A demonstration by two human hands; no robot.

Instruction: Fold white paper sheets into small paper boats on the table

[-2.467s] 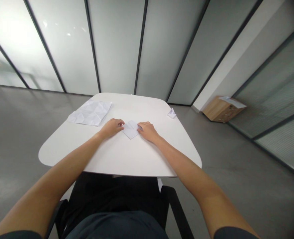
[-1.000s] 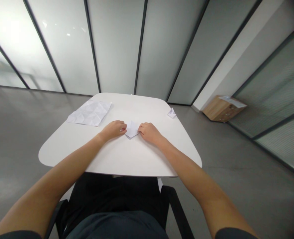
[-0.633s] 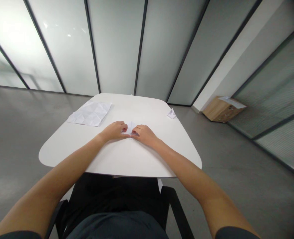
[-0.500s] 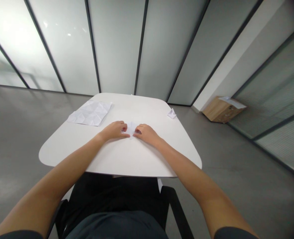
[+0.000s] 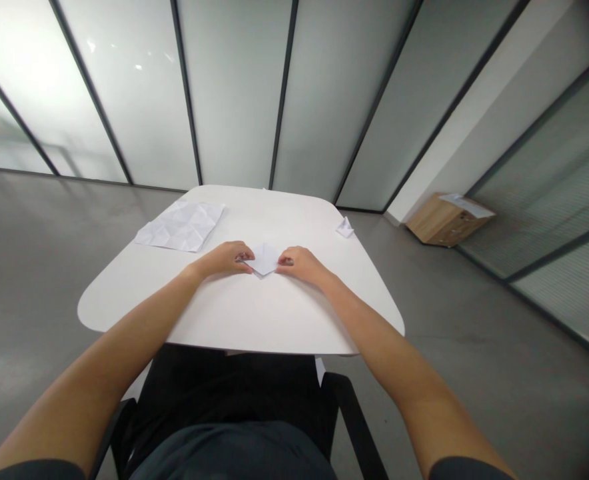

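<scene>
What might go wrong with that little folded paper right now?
The folded white paper is touched only at its side corners by the left hand and right hand, so a fold might shift or crease unevenly. It also lies on a smooth white tabletop, where it could perhaps slide.

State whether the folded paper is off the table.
No, the white folded paper lies on the white table between left hand and right hand.

Dark short sleeves; dark grey shirt; bare forearms and hands
</scene>
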